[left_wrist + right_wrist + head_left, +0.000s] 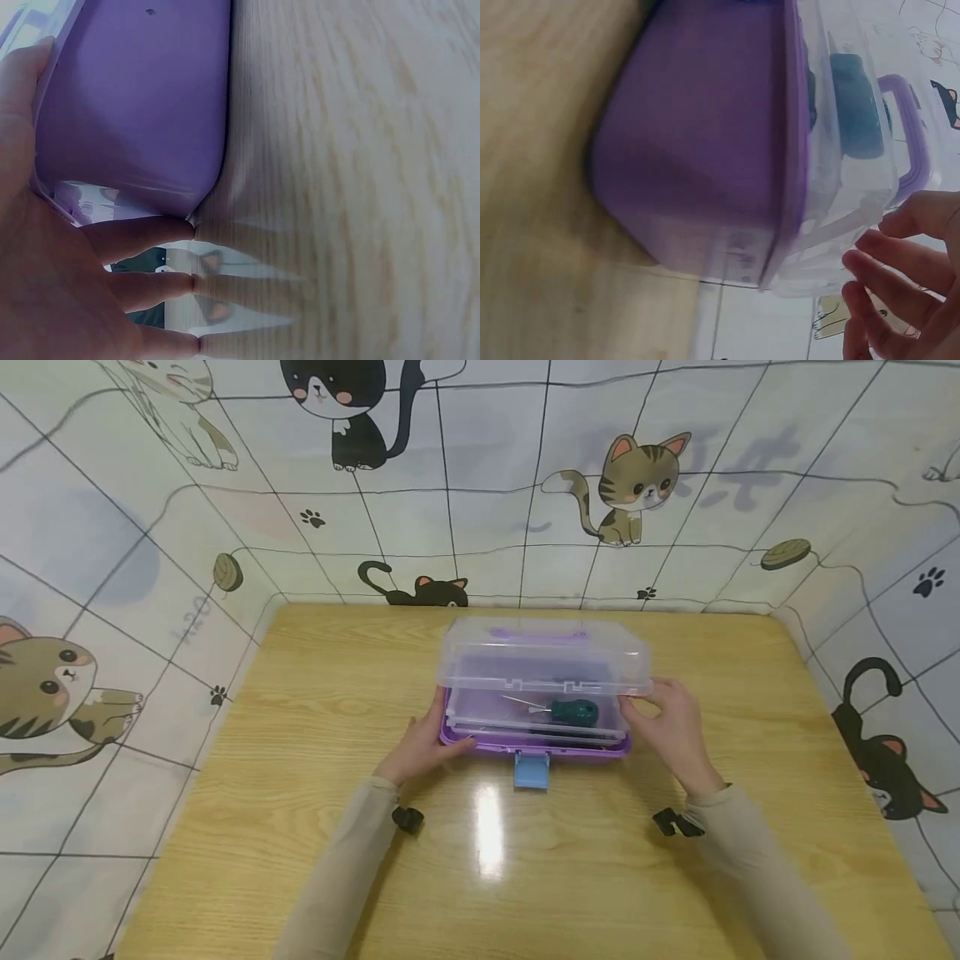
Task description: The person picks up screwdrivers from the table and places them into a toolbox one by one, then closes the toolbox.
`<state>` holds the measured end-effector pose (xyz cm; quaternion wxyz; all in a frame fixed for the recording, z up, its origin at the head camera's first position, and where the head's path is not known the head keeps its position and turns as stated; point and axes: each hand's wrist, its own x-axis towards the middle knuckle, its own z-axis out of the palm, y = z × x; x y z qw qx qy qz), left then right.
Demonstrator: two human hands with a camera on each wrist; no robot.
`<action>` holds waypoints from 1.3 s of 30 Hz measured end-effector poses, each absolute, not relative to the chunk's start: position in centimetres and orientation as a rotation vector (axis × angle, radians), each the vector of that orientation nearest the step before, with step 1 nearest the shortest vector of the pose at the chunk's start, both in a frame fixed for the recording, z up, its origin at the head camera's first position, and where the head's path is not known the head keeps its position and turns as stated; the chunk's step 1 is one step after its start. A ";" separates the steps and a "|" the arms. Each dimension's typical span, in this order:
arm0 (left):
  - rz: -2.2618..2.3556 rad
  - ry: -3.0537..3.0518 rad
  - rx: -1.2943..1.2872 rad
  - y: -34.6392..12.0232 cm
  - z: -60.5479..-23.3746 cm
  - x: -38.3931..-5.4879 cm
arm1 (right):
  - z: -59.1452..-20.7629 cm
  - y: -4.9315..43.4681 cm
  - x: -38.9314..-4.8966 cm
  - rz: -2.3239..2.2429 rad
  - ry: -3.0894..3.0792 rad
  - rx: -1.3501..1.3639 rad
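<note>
A purple toolbox (536, 750) stands on the table, its clear lid (543, 653) raised partway. Inside, a screwdriver with a dark green handle (575, 712) lies on the translucent tray (487, 714). At the box's left end is my left hand (423, 745); its thumb lies along the front rim. In the left wrist view the left fingers (150, 289) are straight and spread, their tips down at the table. My right hand (671, 731) pinches the lid's right front corner between thumb and fingers. The right wrist view shows those bent fingers (900, 277) at the lid's edge.
A light blue latch (532, 771) hangs from the box's front. The wooden table (337, 685) extends around the box. Behind it and at both sides stand walls covered in cat-printed sheeting (495, 518). A purple carrying handle (911, 135) shows on the lid.
</note>
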<state>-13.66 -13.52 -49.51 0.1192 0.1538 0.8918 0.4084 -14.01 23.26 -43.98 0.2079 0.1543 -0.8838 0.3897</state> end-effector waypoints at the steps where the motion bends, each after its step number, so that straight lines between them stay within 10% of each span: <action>1: 1.210 2.606 0.459 -13.5 -49.5 -13.6 | -44.2 23.4 -13.7 1.090 -2.460 0.443; 39: 1.544 2.707 0.554 -11.7 -44.0 -14.8 | -42.6 26.0 -10.8 1.230 -2.582 0.359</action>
